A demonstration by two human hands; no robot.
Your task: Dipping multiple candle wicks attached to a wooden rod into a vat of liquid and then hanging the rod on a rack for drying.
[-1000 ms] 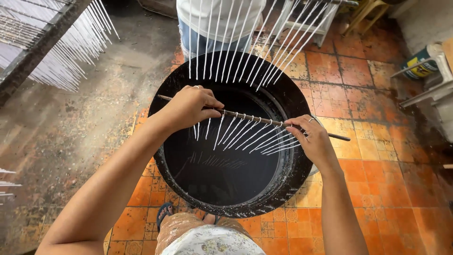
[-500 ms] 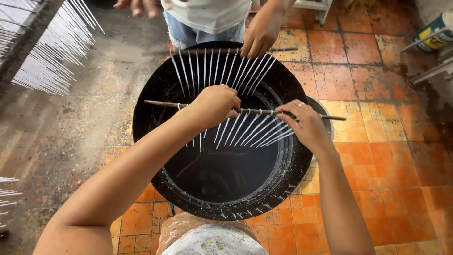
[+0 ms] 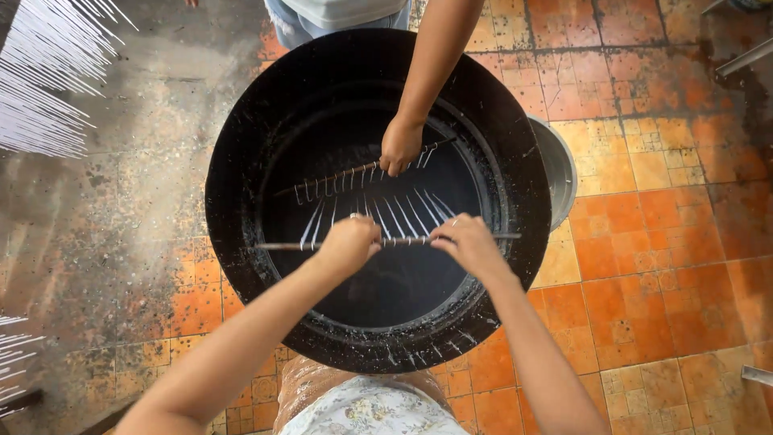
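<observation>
A big black round vat [image 3: 241,145] of dark liquid stands on the tiled floor below me. My left hand [image 3: 348,244] and my right hand [image 3: 469,242] both grip a thin rod [image 3: 403,240] lying level across the vat's opening. Several thin white strands [image 3: 403,216] hang from the rod and slant down into the vat. Across from me another person's hand [image 3: 400,146] holds a second rod [image 3: 338,176] with short white strands low inside the vat.
Racks of white strands [image 3: 44,89] jut in at the upper left, and more white strands [image 3: 16,354] at the lower left. A grey metal pot [image 3: 561,173] sits against the vat's right side. Orange tiles [image 3: 652,266] cover the floor to the right.
My rod has gone down from above the vat to the level of its opening, my hands closer together. The other person's rod has dropped into the vat.
</observation>
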